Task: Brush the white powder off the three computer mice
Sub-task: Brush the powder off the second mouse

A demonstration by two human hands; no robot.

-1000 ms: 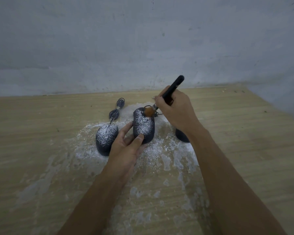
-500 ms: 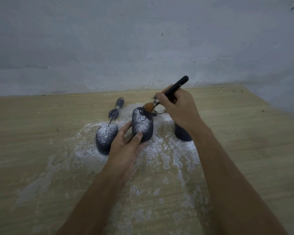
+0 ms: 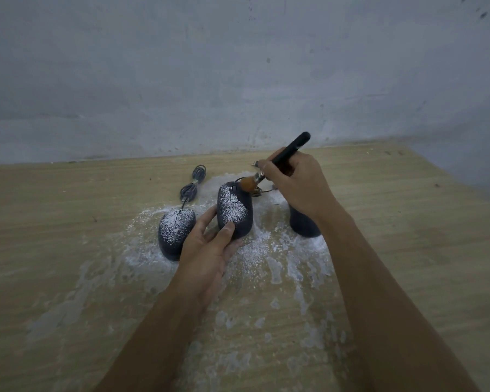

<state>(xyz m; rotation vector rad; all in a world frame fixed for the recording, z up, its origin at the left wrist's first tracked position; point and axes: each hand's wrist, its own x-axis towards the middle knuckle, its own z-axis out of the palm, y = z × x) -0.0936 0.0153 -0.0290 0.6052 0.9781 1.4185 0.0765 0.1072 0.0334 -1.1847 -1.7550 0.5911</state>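
Middle mouse (image 3: 234, 210): lying on the table (image 3: 68, 222), white powder (image 3: 266, 250) covering its left half, its right half showing dark.
Left hand (image 3: 210, 247): gripping the middle mouse's near end, thumb pressing on top, fingers curling along its left side.
Right hand (image 3: 297, 182): hovering behind and right of the middle mouse, fingers clamping round the brush (image 3: 283, 159) handle.
Brush: slanting down leftward, its brown bristles touching the middle mouse's far right corner.
Left mouse (image 3: 176, 233): sitting just left of the middle mouse, its top wearing a full dusting.
Right mouse (image 3: 303, 224): sitting right of the middle mouse, partly hiding under the right wrist.
Powder: spreading over the wood around and nearer than the middle mouse.
Cable (image 3: 193, 185): lying coiled behind and left of the middle mouse.
Edges: the wall (image 3: 238, 66) meeting the table well behind the middle mouse; the table's right edge running well to its right.
Room: bare wood stretching far to both sides of the middle mouse.
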